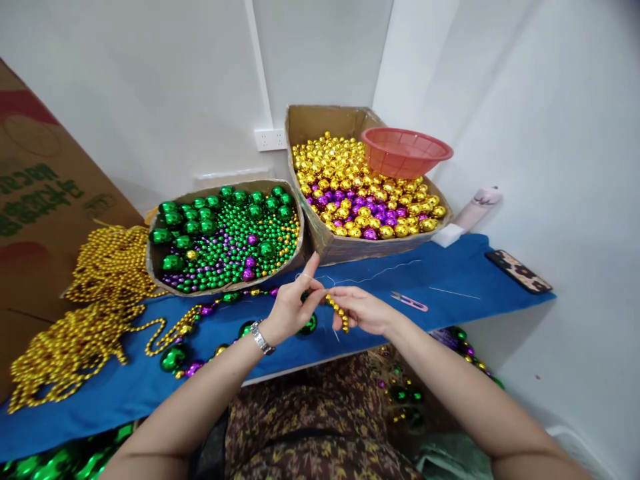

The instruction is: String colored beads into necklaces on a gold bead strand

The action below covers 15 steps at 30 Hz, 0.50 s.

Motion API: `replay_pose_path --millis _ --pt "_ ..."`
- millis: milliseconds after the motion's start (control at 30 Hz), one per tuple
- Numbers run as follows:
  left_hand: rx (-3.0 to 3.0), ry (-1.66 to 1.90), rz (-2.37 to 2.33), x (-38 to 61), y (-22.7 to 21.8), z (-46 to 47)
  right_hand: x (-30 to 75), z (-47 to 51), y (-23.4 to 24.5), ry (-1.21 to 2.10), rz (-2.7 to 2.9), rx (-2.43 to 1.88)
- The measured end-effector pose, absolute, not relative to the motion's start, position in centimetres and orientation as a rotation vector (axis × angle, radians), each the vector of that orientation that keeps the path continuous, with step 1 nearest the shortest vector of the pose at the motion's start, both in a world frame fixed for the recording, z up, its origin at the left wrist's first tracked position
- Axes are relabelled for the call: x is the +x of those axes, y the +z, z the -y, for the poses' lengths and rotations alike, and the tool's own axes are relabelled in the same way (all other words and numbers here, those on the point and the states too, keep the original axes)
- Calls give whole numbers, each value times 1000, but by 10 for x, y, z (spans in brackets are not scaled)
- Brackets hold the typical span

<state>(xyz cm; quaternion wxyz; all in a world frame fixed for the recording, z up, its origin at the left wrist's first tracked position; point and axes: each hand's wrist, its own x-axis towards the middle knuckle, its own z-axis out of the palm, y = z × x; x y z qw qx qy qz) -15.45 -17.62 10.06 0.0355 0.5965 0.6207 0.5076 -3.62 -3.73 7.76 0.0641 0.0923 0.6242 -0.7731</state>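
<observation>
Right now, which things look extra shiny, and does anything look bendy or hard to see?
Head view: bright glints dot the green balls and gold balls; head view: the tall carton at the left edge looks slanted, probably from wide-lens stretching; head view: the pale thread is too faint to follow all the way.

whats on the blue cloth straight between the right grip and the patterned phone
In the head view, pink-handled snips lie nearer the right grip, then a thin pale strand, thread or needle unclear, before the phone.
</observation>
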Motion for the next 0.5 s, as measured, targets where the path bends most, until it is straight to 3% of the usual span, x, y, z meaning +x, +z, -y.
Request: replay_pose_path --millis 100,200,300,400,500 --pt "1944 1473 -1980 -154 99 176 -36 35 75 -2211 -1915 174" --pt "1951 1419 -2118 -154 102 178 -33 31 84 -1975 -2490 183" --pt "1743 1374 -2110 -153 105 178 -24 35 95 -1256 -3305 269" --pt "1300 1467 -1833 -152 105 174 -14 52 95 -424 -3701 222" --pt "1000 1580 -1608 -150 103 172 -4 68 90 -88 -3672 87"
